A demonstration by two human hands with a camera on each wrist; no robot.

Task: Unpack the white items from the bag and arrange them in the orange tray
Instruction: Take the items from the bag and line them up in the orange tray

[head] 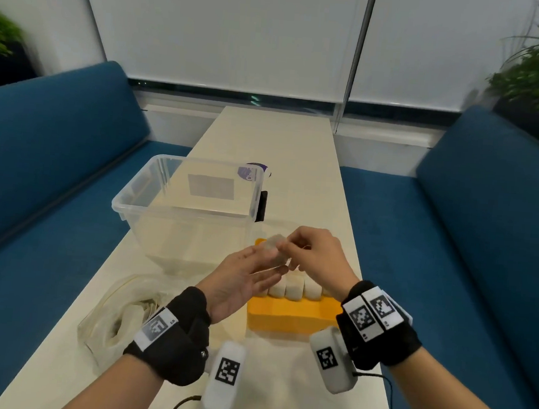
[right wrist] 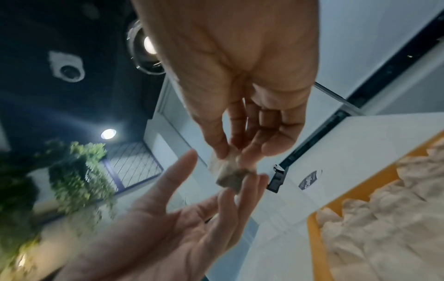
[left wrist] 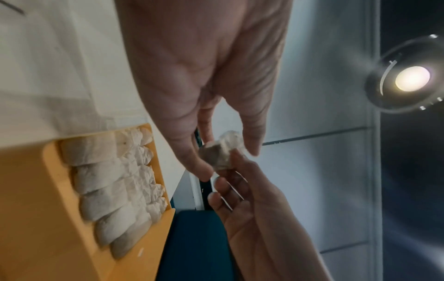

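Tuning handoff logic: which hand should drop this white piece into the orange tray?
Right. The right hand already pinches the white piece directly above the orange tray; the left hand is flat-fingered, only supporting it from beneath.

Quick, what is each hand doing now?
Left hand: open, fingers straight, touching the white item.
Right hand: pinches the white item.

The left hand [head: 243, 279] is held palm up, fingers straight. The right hand [head: 317, 256] is held just beside it, fingertips pinched together.
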